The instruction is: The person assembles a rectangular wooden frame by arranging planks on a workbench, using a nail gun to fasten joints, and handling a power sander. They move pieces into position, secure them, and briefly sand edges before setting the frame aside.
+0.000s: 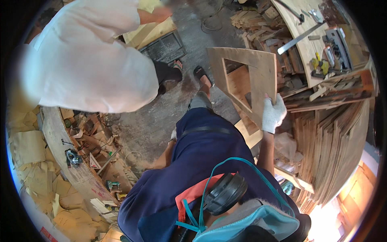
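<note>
My right hand, in a whitish glove with a bare fingertip showing, grips the right edge of a plywood panel. The panel is tilted up and has a large four-sided cut-out, with more brown board visible through it. Beside my navy shirt, my left hand hangs low; only a sliver of its glove shows, and the fingers are hidden behind my body.
A co-worker in a white shirt bends over pale boards and a dark frame. At right, a bench carries a yellow-green power tool, above stacked sheets. Wood scraps and another bench lie left.
</note>
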The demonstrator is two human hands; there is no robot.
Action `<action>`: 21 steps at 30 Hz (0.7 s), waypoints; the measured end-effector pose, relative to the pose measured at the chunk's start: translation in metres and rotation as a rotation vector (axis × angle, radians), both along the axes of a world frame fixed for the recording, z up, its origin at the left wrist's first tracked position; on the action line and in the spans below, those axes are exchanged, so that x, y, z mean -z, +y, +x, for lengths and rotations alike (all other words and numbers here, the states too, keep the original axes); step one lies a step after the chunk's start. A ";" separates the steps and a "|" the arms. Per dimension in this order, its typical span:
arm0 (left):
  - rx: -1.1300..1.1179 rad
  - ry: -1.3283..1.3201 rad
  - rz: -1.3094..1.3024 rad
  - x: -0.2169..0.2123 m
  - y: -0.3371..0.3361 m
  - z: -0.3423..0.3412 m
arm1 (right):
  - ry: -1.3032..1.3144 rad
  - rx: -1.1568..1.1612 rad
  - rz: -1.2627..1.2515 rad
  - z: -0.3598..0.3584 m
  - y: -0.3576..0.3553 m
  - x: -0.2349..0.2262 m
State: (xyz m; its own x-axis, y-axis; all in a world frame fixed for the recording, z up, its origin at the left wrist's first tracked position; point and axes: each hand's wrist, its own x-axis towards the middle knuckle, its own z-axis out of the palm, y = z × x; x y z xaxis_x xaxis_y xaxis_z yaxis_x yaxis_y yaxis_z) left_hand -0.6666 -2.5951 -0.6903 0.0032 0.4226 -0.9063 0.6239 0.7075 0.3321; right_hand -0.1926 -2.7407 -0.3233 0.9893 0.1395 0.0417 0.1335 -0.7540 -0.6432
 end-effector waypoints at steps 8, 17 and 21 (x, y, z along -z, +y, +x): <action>0.035 -0.133 0.118 0.047 0.088 0.132 | -0.028 -0.074 0.012 0.145 0.137 0.018; -0.483 -0.408 0.033 -0.013 0.188 0.279 | 0.245 -0.131 0.238 0.253 0.250 0.055; -0.620 -0.331 0.155 -0.032 0.169 0.289 | 0.340 -0.211 0.366 0.299 0.298 0.078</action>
State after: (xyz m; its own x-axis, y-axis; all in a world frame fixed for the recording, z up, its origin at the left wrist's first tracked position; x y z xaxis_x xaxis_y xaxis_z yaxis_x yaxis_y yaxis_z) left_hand -0.3776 -2.4256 -0.6585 -0.0149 0.5594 -0.8288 -0.0282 0.8283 0.5596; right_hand 0.1060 -2.4431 -0.4013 0.9076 0.3728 -0.1931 -0.0041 -0.4521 -0.8919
